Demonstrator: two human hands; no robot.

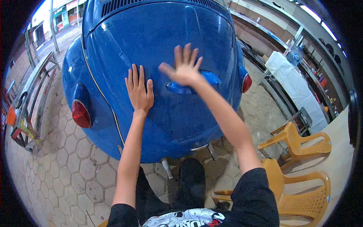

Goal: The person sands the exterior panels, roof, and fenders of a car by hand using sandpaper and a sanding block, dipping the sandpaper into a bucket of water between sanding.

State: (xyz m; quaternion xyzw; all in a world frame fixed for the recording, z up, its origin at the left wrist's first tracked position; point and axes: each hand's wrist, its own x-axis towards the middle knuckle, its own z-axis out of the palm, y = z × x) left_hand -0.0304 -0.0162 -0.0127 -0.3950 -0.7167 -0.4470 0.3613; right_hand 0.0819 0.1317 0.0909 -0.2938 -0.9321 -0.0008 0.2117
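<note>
The rounded blue engine lid [159, 41] of a car's rear fills the middle of the view. My left hand [140, 90] lies flat against the lid, left of centre, its fingers stretched upward and the thumb apart. To its right, my right hand [184, 70] is slightly blurred, with its fingers spread and palm toward the lid; whether it touches the paint I cannot tell. Below and behind that wrist is a blue raised housing [211, 78] on the lid, partly hidden by my forearm. Neither hand holds anything.
Red tail lights [81, 113] sit on the fenders. An exhaust pipe [166, 168] sticks out below the car by my legs. Yellow plastic chairs [308, 191] stand close on my right, near a cloth-covered bench [291, 81]. A wooden bench [36, 94] stands left on hexagonal paving [72, 162].
</note>
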